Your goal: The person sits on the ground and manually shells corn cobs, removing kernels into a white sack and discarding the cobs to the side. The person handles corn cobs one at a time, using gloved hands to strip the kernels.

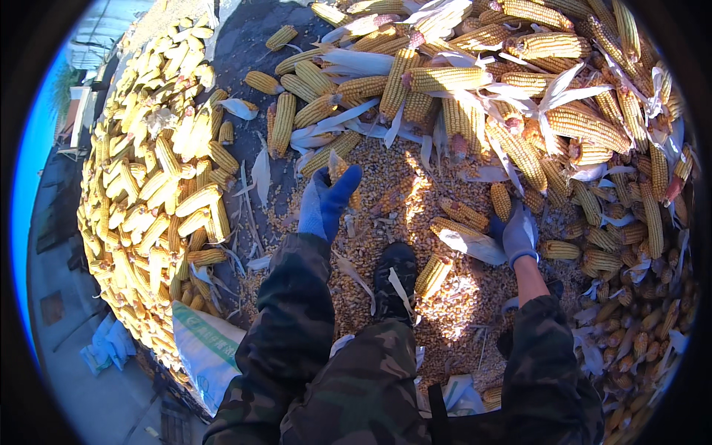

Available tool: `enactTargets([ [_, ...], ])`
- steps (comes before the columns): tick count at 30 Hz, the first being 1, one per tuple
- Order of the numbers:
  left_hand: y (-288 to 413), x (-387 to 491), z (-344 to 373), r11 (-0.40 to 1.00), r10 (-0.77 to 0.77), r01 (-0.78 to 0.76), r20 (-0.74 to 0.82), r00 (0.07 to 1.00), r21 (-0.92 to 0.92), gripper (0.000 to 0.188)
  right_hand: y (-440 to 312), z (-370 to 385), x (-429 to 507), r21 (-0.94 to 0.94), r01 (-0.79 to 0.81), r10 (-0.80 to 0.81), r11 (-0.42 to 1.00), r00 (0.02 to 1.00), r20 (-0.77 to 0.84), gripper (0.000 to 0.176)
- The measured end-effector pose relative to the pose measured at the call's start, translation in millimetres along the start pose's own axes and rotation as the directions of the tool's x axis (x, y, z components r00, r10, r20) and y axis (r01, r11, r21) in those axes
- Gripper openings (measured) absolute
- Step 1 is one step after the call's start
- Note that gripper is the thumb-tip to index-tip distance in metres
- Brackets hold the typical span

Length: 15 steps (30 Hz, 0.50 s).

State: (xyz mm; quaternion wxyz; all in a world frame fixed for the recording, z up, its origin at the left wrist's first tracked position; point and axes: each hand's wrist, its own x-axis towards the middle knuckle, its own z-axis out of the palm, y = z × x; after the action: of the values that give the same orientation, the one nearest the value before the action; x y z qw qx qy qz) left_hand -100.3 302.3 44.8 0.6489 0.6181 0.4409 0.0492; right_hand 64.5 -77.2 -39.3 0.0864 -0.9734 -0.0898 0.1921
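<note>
My left hand [325,206], in a blue-grey work glove, grips an ear of corn [337,165]. The thumb covers much of the ear, and its tip shows above the fingers. To the right, my gloved right hand [520,229] reaches down among the corn. A short yellow ear [500,201] meets it between thumb and fingers, but whether the hand is closed on it cannot be made out. Just left of that hand lies an ear with pale husk [470,242], and another bare ear [464,214] is above it. Loose kernels [384,222] cover the ground between both hands.
A large heap of ears [534,61], some with husks, rises ahead and to the right. Another sunlit pile [161,183] stretches along the left. A printed woven sack [206,345] lies by my left sleeve. My shoe [396,275] stands in the kernels.
</note>
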Motion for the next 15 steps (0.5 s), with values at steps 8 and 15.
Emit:
enactTargets([
  [8, -61.5, 2.6, 99.9, 0.35, 0.264, -0.472, 0.398, 0.878, 0.809, 0.079, -39.9, 1.8, -19.7, 0.557, 0.105, -0.027, 0.824, 0.989, -0.146, 0.054],
  [15, -49.9, -20.7, 96.5, 0.603, 0.141, -0.275, 0.239, 0.961, 0.749, 0.091, -82.7, 1.4, -42.0, 0.934, -0.34, -0.216, 0.111, 0.909, 0.357, 0.05],
])
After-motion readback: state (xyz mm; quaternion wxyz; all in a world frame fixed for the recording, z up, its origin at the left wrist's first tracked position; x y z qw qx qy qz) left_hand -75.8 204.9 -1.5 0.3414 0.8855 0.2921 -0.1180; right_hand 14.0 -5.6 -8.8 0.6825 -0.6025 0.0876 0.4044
